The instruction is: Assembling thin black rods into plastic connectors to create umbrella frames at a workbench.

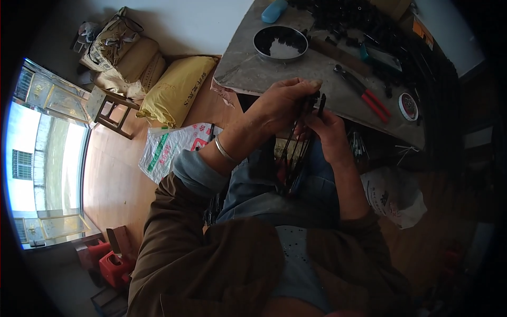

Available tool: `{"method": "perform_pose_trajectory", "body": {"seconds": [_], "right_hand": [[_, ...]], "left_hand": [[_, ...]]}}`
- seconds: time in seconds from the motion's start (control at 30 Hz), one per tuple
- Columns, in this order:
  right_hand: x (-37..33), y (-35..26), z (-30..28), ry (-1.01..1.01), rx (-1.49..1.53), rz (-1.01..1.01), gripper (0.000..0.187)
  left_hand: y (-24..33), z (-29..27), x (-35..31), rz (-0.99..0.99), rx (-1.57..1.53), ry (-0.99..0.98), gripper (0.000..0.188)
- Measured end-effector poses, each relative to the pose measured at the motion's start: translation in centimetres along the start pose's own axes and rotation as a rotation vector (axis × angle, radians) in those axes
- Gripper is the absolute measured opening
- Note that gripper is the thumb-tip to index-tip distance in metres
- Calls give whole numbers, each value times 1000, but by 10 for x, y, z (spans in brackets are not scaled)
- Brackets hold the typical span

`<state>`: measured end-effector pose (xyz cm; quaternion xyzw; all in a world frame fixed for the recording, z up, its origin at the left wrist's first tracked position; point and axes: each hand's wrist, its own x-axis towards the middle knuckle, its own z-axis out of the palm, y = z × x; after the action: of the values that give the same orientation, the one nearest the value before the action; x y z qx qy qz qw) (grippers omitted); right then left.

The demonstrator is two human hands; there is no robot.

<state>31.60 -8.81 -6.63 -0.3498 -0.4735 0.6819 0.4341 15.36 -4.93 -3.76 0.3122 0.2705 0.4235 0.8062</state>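
Note:
Just past the table's near edge, above my lap, my left hand (292, 99) is closed around the upper ends of several thin black rods (289, 153). The rods slant down toward my lap, with their lower ends close to my body. Slightly lower and to the right, my right hand (328, 132) has its fingers pinched together on the same rods, and one dark tip sticks up between the two hands. Fingers hide part of the grip, and what the rods are exactly is too dark to tell.
On the grey table (237, 68) are a bowl (280, 44) of black and white bits, red-handled pliers (364, 95), a round tin (408, 106), a teal box (381, 58), a blue case (274, 10) and heaped black parts (359, 21). Left stand a yellow sack (177, 90) and a stool (113, 113).

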Motion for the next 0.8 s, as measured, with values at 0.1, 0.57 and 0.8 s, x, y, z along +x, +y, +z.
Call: {"method": "perform_pose_trajectory", "body": {"seconds": [0.1,0.57,0.8], "right_hand": [[0,1,-1,0,4,-5,18],[-3,1,-4,8,-4,3,16],[-3,2,-5,-10,-16,-11,18]], "left_hand": [[2,-1,0,-12,10,-12,18],[4,-5,-1,-3,2,-75,22],[4,-4,1,-46,-46,-166,28]]}}
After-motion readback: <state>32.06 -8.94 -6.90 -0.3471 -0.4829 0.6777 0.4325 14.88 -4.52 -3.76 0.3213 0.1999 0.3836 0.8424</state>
